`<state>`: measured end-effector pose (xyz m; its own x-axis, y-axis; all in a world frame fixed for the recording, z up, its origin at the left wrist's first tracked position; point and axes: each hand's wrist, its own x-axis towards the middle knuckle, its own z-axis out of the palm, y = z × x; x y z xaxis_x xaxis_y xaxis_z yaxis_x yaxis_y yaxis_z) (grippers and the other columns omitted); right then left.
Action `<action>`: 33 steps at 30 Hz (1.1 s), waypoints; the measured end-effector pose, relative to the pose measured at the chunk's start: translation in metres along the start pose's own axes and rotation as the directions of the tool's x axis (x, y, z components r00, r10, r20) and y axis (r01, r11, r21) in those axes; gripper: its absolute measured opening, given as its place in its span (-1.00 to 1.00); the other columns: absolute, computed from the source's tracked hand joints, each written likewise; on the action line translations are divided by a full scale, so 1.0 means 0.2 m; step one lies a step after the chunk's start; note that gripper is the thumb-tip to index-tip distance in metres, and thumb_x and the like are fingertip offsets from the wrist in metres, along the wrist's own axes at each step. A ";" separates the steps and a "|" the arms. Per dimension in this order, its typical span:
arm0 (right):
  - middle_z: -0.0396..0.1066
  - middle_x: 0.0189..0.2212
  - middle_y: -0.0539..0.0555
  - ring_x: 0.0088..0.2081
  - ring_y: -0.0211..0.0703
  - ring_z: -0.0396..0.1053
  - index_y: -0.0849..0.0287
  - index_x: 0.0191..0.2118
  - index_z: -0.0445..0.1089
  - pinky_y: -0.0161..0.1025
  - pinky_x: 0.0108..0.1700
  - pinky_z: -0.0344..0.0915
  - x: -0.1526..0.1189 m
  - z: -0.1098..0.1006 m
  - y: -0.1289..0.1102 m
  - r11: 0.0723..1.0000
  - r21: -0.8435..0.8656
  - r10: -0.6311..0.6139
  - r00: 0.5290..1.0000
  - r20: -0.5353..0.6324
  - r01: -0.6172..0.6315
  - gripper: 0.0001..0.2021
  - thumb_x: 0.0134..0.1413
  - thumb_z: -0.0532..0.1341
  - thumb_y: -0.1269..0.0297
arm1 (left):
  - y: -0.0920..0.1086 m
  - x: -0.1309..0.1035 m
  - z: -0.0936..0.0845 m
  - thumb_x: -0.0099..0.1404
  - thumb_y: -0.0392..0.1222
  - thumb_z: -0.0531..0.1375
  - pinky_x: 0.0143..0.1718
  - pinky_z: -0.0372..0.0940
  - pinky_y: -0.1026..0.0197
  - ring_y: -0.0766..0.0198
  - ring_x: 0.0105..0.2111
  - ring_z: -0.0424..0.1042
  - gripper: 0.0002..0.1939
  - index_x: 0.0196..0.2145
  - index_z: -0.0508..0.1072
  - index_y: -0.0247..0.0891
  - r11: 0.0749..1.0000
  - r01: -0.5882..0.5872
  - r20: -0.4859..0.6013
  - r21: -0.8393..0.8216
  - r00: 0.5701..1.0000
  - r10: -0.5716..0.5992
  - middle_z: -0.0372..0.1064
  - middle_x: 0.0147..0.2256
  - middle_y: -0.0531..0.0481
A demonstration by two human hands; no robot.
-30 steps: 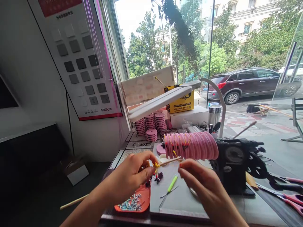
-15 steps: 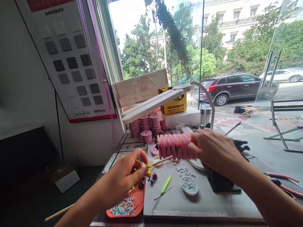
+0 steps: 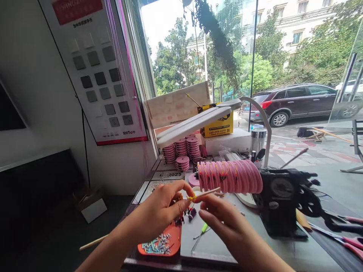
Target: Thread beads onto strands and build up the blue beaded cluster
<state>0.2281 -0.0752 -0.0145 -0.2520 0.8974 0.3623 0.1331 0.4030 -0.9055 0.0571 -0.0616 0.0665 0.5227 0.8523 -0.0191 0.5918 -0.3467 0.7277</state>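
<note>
My left hand (image 3: 170, 206) is closed in a pinch around a thin wooden stick (image 3: 211, 191), at a spot where small yellow pieces (image 3: 193, 198) sit on it. The stick slants past the hand and shows again beyond my left forearm. My right hand (image 3: 224, 217) is close by, thumb and index finger apart, the index tip near the yellow pieces; whether it touches them I cannot tell. Small red and dark bits and a dark bundle (image 3: 192, 214) hang or lie just below. Behind the hands, a row of pink spools (image 3: 229, 176) wound with line sits on a black winding machine (image 3: 283, 196).
An orange tray (image 3: 175, 241) of small metallic pieces lies at the front left. A green-handled tool (image 3: 204, 227) is on the grey board. More pink spools (image 3: 181, 149) are stacked behind, under a white lamp (image 3: 195, 126). Red-handled scissors (image 3: 351, 243) lie at right.
My right hand has left the pink spools and come down beside the stick in my left hand. The view has shifted, so the winding machine is now uncovered.
</note>
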 end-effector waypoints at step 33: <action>0.29 -0.46 0.10 -0.34 -0.08 0.27 0.18 -0.50 0.25 -0.25 -0.49 -0.09 0.12 -0.50 -0.17 0.148 -0.939 -0.036 0.947 -0.318 -0.310 -0.80 0.03 -0.03 0.29 | 0.03 0.00 -0.02 0.31 -0.08 0.02 -0.49 0.06 0.30 0.36 -0.55 0.11 -0.83 -0.23 0.24 -0.21 0.997 0.046 0.040 -0.064 0.998 -0.043 0.07 -0.57 0.20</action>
<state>0.3134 -0.0491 0.0473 0.0618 0.8927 0.4463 0.9980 -0.0497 -0.0387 0.0570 -0.0620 0.0734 0.5205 0.8503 -0.0777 0.5745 -0.2814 0.7686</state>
